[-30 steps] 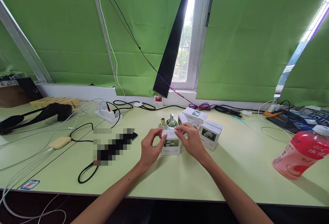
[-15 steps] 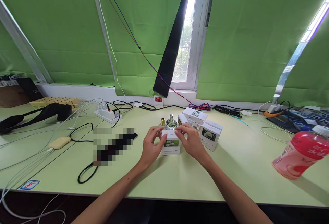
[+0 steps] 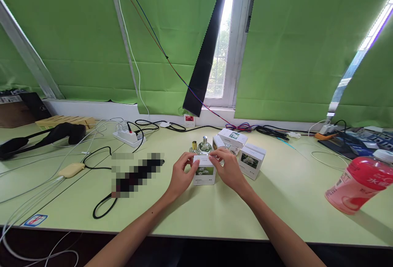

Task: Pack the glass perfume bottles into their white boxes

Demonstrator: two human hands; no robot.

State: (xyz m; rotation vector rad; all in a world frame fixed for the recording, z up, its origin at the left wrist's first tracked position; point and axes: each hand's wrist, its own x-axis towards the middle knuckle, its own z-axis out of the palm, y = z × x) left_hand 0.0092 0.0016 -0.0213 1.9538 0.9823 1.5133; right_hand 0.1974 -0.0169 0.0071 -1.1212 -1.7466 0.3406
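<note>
A small white perfume box (image 3: 204, 176) with a flower picture on its front stands upright on the table. My left hand (image 3: 183, 172) grips its left side near the top, the thumb at the upper front edge. On the right, my right hand (image 3: 227, 168) has its fingers closed at the box's top right corner. Just behind the box stand a round glass perfume bottle (image 3: 204, 146) with a silver cap and a smaller gold-capped bottle (image 3: 194, 147). More white flower boxes, one upright (image 3: 250, 162) and one lying (image 3: 232, 137), are grouped behind my right hand.
A pink drink bottle (image 3: 353, 185) stands at the right. To the left are a blurred-out dark object (image 3: 135, 179) with a cord loop, a power strip (image 3: 130, 135), a yellow adapter (image 3: 71, 170) and black headphones (image 3: 61, 135). Cables run along the wall, and the table's front edge is near me.
Almost nothing differs. Both hands stay at the top of the box, with only slight finger shifts.
</note>
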